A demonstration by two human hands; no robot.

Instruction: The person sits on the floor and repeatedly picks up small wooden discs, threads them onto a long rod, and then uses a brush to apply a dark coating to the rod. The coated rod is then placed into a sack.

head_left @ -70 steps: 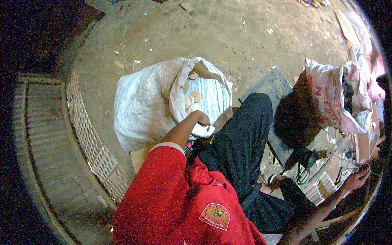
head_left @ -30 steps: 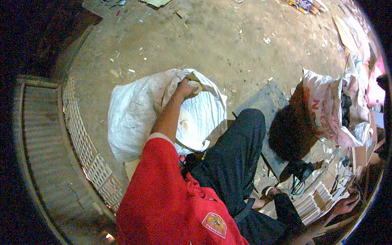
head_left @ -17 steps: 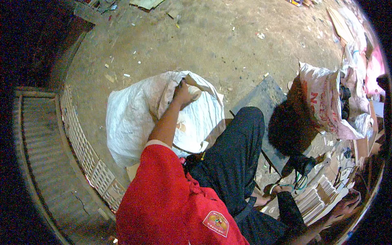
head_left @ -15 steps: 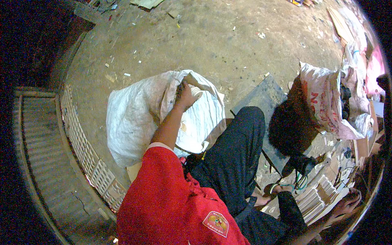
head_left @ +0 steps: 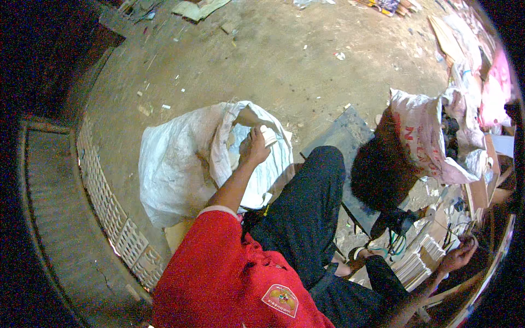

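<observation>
A white woven sack (head_left: 172,164) lies to my left with its mouth turned toward me. My left hand (head_left: 255,147) is at that mouth, closed around a short stack of pale, flat pieces (head_left: 268,135). The rest of the sack's inside is mostly hidden by its folds. Far to the right, my right hand (head_left: 458,256) is raised above bundles of pale strips (head_left: 413,265). Its fingers look curled together. What they hold, if anything, is too small and grainy to make out.
A dark flat board (head_left: 350,131) lies on the ground beyond my bent knee (head_left: 325,164). To the right stands another white sack (head_left: 418,134) with red lettering and dark contents. Cords and a black tool-like object (head_left: 402,221) lie near my foot. A perforated panel (head_left: 106,191) lines the left.
My left hand has shifted right and slightly lower at the sack's mouth, and the pale stack shows more clearly. My right hand has risen, its fingers more curled. The view has tilted slightly.
</observation>
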